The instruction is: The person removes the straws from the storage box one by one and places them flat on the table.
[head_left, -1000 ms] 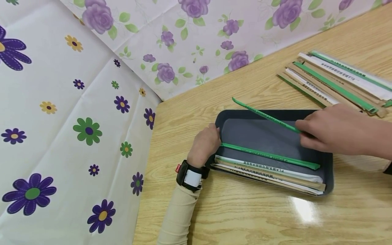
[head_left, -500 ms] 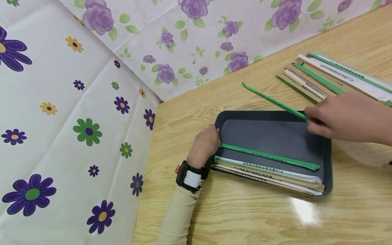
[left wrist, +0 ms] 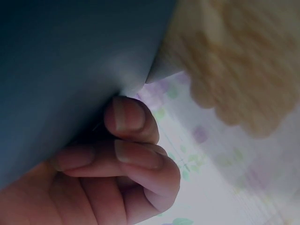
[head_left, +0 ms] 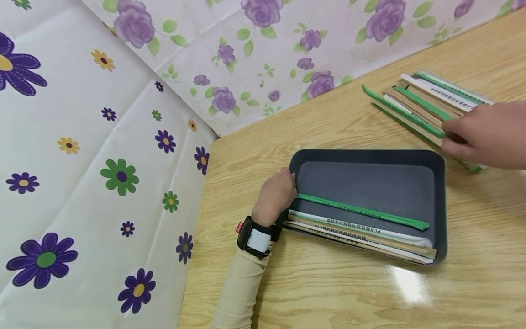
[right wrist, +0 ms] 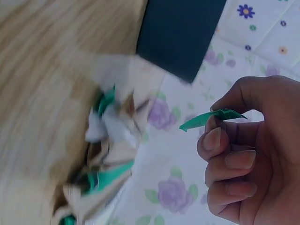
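Note:
My right hand (head_left: 489, 137) pinches a green paper-wrapped straw (head_left: 404, 114) by its near end, between thumb and forefinger in the right wrist view. The straw overlaps a pile of wrapped straws (head_left: 444, 94) at the back right. At the left end of a dark grey tray (head_left: 370, 183), my left hand (head_left: 273, 196) grips the rim, fingers curled against the wall in the left wrist view. Inside the tray a green wrapped straw (head_left: 361, 210) lies lengthwise. Several white and brown wrapped straws (head_left: 361, 230) are lined up along its front wall.
The wooden table (head_left: 328, 292) runs to a white flowered sheet (head_left: 246, 59) behind and another flowered sheet (head_left: 82, 192) on the left. The straw pile, green, white and brown, lies just beyond the tray's back right corner.
My right hand has moved right and away from over the tray to the pile, carrying the green straw with it. The left hand and the tray have stayed in place.

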`<act>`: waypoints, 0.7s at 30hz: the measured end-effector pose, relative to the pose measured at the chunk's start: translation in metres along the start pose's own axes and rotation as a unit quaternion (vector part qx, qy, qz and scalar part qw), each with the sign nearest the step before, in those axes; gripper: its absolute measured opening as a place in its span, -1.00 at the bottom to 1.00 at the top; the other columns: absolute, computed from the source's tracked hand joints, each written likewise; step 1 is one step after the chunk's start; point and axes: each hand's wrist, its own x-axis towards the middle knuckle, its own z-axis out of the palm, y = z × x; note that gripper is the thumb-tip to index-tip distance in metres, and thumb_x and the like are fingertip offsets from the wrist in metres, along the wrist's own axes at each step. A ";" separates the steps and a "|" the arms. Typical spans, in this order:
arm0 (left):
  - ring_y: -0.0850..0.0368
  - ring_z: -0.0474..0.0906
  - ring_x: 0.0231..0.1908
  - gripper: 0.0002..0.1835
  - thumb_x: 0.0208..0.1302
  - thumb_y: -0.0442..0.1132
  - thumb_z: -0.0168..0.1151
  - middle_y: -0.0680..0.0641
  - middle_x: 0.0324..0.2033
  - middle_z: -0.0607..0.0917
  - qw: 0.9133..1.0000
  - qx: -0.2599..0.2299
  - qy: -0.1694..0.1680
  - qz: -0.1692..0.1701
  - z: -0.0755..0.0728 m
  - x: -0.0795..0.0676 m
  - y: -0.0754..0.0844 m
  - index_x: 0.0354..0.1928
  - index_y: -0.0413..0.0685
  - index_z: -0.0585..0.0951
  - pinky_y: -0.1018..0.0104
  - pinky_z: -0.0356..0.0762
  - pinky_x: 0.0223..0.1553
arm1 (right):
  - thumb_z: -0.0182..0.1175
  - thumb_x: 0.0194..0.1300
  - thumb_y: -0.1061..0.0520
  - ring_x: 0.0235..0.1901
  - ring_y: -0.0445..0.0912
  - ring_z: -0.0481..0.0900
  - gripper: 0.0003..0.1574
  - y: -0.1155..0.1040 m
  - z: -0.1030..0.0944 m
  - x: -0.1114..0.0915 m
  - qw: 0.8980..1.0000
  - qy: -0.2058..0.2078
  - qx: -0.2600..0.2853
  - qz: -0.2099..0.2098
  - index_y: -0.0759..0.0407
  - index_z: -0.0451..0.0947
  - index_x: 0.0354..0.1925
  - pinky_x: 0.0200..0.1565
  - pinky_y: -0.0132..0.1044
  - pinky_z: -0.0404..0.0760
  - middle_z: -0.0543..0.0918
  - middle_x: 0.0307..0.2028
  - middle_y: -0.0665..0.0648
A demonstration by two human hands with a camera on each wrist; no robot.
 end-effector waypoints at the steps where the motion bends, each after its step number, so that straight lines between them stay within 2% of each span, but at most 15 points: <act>1: 0.01 0.55 -0.57 -0.67 0.57 -0.15 -0.22 -0.17 -0.51 0.55 1.000 0.000 0.001 0.000 0.000 0.000 0.000 -0.13 -0.28 0.46 0.25 0.45 -0.56 | 0.12 0.32 0.14 -0.75 -0.17 0.13 -0.54 0.004 0.000 -0.001 1.000 0.013 0.000 0.000 0.06 0.19 -0.66 -0.58 -0.28 0.07 0.19 -0.78 -0.02; 7: -0.01 0.57 -0.54 -0.66 0.57 -0.14 -0.22 -0.18 -0.48 0.58 1.000 -0.001 -0.001 -0.007 -0.001 0.004 0.000 -0.12 -0.26 0.46 0.22 0.47 -0.54 | -0.02 0.30 0.19 -0.76 -0.18 -0.02 -0.51 0.021 0.005 -0.007 0.993 0.114 0.016 -0.003 0.06 0.06 -0.72 -0.58 -0.31 0.01 0.07 -0.80 -0.02; 12: -0.03 0.59 -0.51 -0.66 0.57 -0.14 -0.22 -0.19 -0.46 0.58 1.000 -0.009 -0.003 -0.007 -0.002 0.004 0.000 -0.11 -0.27 0.46 0.21 0.49 -0.51 | -0.08 0.29 0.16 -0.74 -0.22 -0.07 -0.53 0.030 0.013 -0.009 0.991 0.134 0.021 -0.013 0.06 0.05 -0.73 -0.59 -0.34 0.01 0.05 -0.80 -0.04; 16: -0.03 0.58 -0.52 -0.67 0.57 -0.15 -0.22 -0.19 -0.47 0.58 1.000 -0.012 0.001 -0.004 -0.002 0.003 -0.001 -0.12 -0.28 0.46 0.21 0.48 -0.52 | -0.01 0.23 0.19 -0.75 -0.21 -0.03 -0.54 0.032 0.016 -0.008 0.992 0.122 0.018 -0.008 0.06 0.06 -0.73 -0.59 -0.34 0.02 0.08 -0.80 -0.04; 21: -0.02 0.58 -0.55 -0.67 0.57 -0.16 -0.21 -0.19 -0.51 0.56 1.000 -0.011 0.007 0.002 -0.002 0.002 -0.002 -0.15 -0.28 0.46 0.21 0.47 -0.54 | 0.09 0.23 0.19 -0.75 -0.16 0.11 -0.54 0.028 0.016 -0.006 0.999 0.048 -0.001 0.017 0.08 0.11 -0.69 -0.57 -0.30 0.07 0.15 -0.79 -0.01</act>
